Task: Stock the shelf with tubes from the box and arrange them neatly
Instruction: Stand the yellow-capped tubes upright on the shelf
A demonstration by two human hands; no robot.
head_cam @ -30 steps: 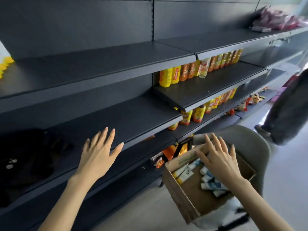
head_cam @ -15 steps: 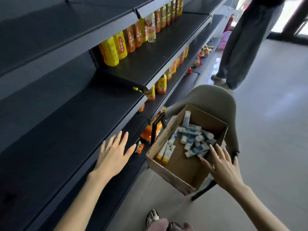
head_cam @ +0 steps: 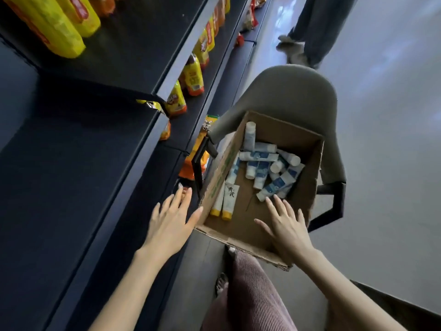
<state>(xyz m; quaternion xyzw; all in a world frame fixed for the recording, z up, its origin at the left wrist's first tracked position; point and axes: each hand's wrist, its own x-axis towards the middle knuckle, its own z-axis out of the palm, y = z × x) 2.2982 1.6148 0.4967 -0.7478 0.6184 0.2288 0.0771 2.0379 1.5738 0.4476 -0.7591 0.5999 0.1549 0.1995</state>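
Observation:
An open cardboard box (head_cam: 307, 187) sits on a grey chair (head_cam: 291, 94) beside the dark shelf (head_cam: 71, 163). Inside lie several white-and-blue tubes (head_cam: 265, 166) in a loose heap and two white tubes with yellow caps (head_cam: 226, 201) along the left wall. My right hand (head_cam: 286, 225) reaches into the box with fingers spread, fingertips just short of the nearest blue tube. Just left of the box's near corner, my left hand (head_cam: 171, 220) hovers with straight fingers and holds nothing.
Yellow and orange bottles (head_cam: 193, 77) line the shelves further along. Orange packets (head_cam: 198, 151) sit on the low shelf next to the chair. Another person's legs (head_cam: 310, 32) stand on the grey floor beyond. My own leg and foot (head_cam: 248, 290) are below the box.
The view has tilted further down onto the box. My right hand has moved from the box's right edge into the box. My left hand has shifted right toward the box corner.

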